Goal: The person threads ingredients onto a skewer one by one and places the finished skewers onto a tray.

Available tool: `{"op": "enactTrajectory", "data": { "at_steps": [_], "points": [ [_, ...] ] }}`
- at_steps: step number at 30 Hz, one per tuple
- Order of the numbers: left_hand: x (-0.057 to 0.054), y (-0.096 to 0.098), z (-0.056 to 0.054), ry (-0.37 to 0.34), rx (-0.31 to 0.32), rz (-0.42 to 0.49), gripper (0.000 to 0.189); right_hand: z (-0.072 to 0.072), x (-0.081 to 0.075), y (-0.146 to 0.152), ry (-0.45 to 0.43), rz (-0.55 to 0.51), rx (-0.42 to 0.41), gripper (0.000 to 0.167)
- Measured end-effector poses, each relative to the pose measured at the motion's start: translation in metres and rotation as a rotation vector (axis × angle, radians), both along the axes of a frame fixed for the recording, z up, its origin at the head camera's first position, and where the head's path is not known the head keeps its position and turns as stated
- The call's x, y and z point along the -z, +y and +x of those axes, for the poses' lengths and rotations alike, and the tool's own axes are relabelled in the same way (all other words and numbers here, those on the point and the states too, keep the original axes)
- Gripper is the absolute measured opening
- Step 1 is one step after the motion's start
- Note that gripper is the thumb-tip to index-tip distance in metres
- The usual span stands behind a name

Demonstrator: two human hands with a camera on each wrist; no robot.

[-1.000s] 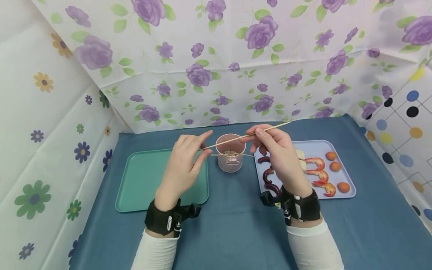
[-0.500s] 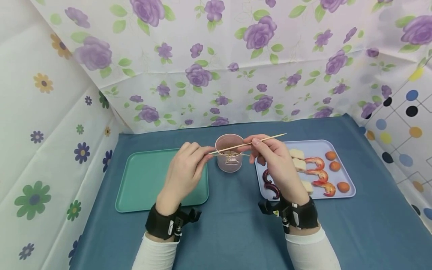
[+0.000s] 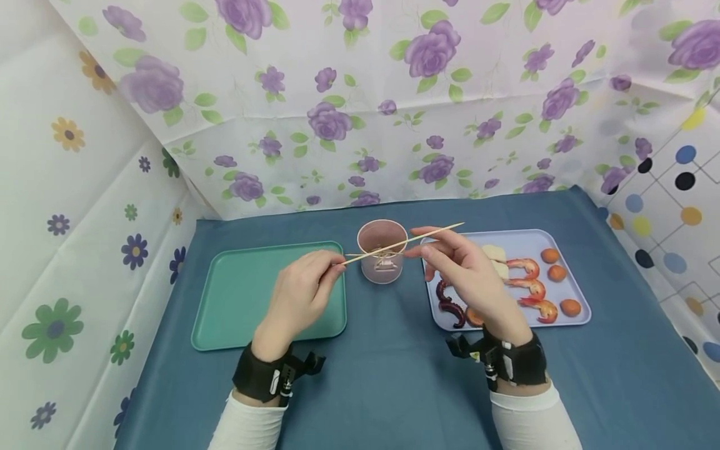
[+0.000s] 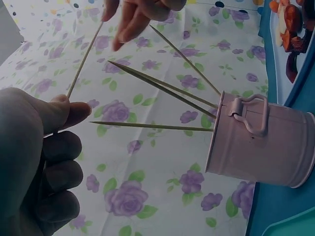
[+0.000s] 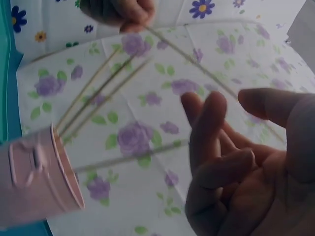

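My left hand (image 3: pixel 300 290) pinches one end of a thin bamboo skewer (image 3: pixel 402 244) between thumb and forefinger, its other fingers curled in. The skewer slants up to the right over a small pink bucket (image 3: pixel 381 275). Near the skewer's far part is my right hand (image 3: pixel 469 272). Its thumb (image 5: pixel 266 103) and forefinger stand apart in the right wrist view, and the skewer passes behind the thumb tip. Several more skewers (image 4: pixel 152 126) stick out of the bucket, which has a wire-like handle (image 4: pixel 261 115) in the left wrist view.
A green tray (image 3: pixel 225 300) lies on the left of the blue cloth (image 3: pixel 388 375). On the right, a pale lilac tray (image 3: pixel 574 284) carries shrimp (image 3: pixel 529 287), orange balls (image 3: pixel 557 273), dark octopus tentacles (image 3: pixel 452 312) and whitish pieces (image 3: pixel 495 253), partly behind my right hand.
The skewer has come down, its right end moving lower and leftward. My right thumb, earlier against the skewer, is now apart from it. My left hand keeps its pinch and has lowered.
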State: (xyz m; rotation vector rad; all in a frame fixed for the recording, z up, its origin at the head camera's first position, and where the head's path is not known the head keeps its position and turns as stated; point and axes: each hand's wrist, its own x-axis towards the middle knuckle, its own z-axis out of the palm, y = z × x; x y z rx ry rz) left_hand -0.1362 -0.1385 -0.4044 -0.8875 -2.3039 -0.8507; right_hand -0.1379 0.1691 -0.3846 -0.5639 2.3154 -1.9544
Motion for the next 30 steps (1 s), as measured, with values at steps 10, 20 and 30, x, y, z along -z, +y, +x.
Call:
{"op": "enactTrajectory", "data": {
  "at_steps": [10,20,30],
  "points": [
    [-0.002,0.000,0.008,-0.019,0.040,0.003,0.016,0.004,-0.004,0.045,-0.053,0.077,0.127,0.040],
    [0.000,0.002,0.014,-0.002,0.067,0.003,0.026,0.004,0.003,0.057,-0.026,0.149,0.229,0.040],
    [-0.002,0.000,0.015,-0.052,0.058,-0.075,0.007,-0.017,0.045,0.079,-0.065,0.652,0.107,0.024]
  ]
}}
